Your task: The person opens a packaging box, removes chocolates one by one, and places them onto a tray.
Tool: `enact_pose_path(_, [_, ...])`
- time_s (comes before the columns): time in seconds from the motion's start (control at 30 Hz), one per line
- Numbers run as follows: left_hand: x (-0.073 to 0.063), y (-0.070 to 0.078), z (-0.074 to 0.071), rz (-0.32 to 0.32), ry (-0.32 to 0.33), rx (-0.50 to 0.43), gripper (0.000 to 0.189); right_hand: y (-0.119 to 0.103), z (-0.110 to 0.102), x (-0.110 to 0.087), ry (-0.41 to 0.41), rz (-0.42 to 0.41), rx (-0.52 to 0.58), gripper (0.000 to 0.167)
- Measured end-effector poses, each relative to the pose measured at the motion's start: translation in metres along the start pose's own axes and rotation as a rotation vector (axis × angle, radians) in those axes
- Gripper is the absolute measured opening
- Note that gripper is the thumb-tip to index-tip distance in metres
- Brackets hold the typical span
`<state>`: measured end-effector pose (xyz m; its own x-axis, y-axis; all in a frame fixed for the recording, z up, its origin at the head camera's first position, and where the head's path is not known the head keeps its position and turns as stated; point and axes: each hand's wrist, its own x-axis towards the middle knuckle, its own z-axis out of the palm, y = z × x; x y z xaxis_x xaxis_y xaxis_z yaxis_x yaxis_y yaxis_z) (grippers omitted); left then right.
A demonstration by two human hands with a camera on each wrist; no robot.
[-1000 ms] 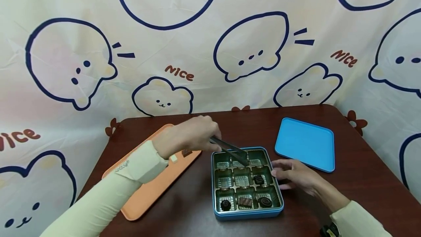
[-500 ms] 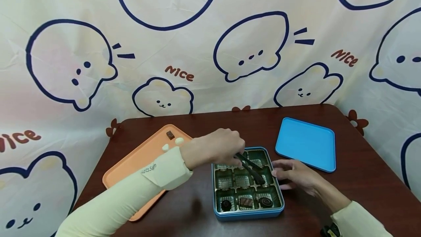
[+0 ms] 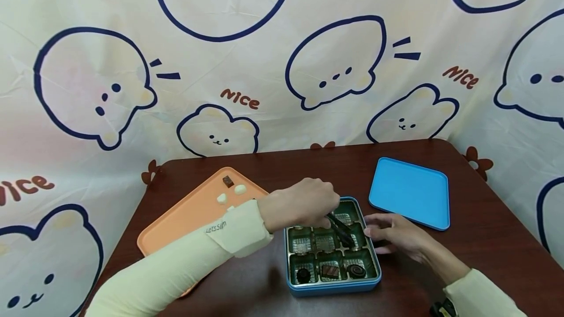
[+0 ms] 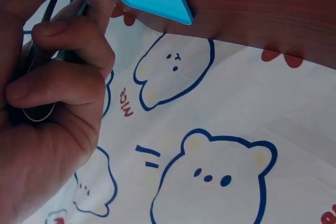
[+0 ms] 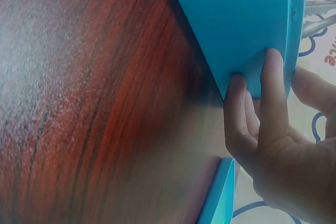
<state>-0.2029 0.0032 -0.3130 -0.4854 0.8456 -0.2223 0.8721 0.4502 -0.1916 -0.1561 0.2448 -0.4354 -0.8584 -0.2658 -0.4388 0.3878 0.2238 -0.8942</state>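
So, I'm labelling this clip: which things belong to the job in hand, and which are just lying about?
Job, likely:
left hand, holding tongs
right hand, touching blue compartmented box
chocolates
orange tray

Apparently not in use:
blue tray
cartoon-print backdrop

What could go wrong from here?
The tongs in the left hand might miss or crush whatever their tips hide. The left sleeve crosses the orange tray near the white pieces and could brush them. Should the right hand ease off, the blue tin might shift.
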Motion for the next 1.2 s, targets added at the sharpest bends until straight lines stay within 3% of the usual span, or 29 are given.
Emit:
enact_pose_path(0.17, [0.005, 0.007, 0.000, 0.003, -0.003, 0.042, 0.021, 0.001, -0.002, -0.001, -0.007, 0.005, 0.001, 0.073])
enact_pose_path(0.43, [0.012, 0.018, -0.004, 0.034, 0.056, 0.127, 0.008, 0.000, -0.002, 0.000, -0.022, 0.001, 0.010, 0.073])
enact_pose_path(0.67, [0.020, 0.026, 0.000, 0.021, 0.036, 0.175, 0.011, 0.000, -0.002, 0.000, -0.020, 0.008, 0.003, 0.073])
enact_pose_path(0.9, [0.024, 0.024, 0.004, 0.041, 0.086, 0.161, 0.011, 0.000, -0.002, 0.000, -0.015, 0.016, 0.004, 0.071])
enact_pose_path(1.2, [0.025, 0.022, 0.007, 0.059, 0.127, 0.207, 0.014, -0.001, -0.002, -0.001, -0.024, 0.012, 0.014, 0.072])
